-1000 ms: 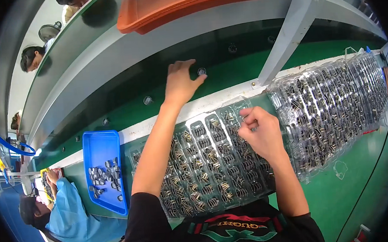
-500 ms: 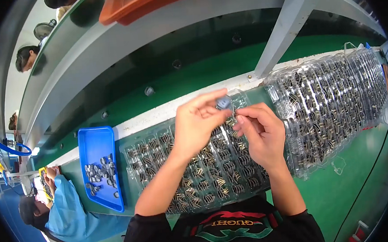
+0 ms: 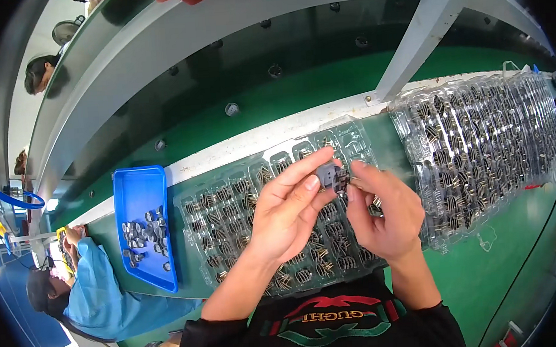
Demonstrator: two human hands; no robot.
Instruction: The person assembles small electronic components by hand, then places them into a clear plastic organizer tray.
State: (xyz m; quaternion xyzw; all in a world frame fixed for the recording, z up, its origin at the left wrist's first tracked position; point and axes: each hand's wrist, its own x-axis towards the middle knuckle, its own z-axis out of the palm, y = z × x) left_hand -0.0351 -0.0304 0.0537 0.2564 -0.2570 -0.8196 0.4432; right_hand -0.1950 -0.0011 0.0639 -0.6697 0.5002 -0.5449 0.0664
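Note:
My left hand grips a small grey plastic block between thumb and fingers, its dark, detailed side turned to the right. Close against that side, my right hand is closed in a pinch; what its fingertips hold is too small and covered to make out. Both hands are raised over a clear plastic tray whose many pockets hold small dark parts with brass-coloured metal pins. Part of that tray is hidden behind my hands and forearms.
A blue tray with several dark round parts stands to the left. On the right lies a stack of filled clear trays. Beyond a white ledge, a green conveyor carries scattered parts. A grey post rises there. A co-worker in blue sits far left.
The grey block has turned in my left hand and sits lower, showing its detailed side. My right hand has moved slightly down and right. The whole view has shifted a little.

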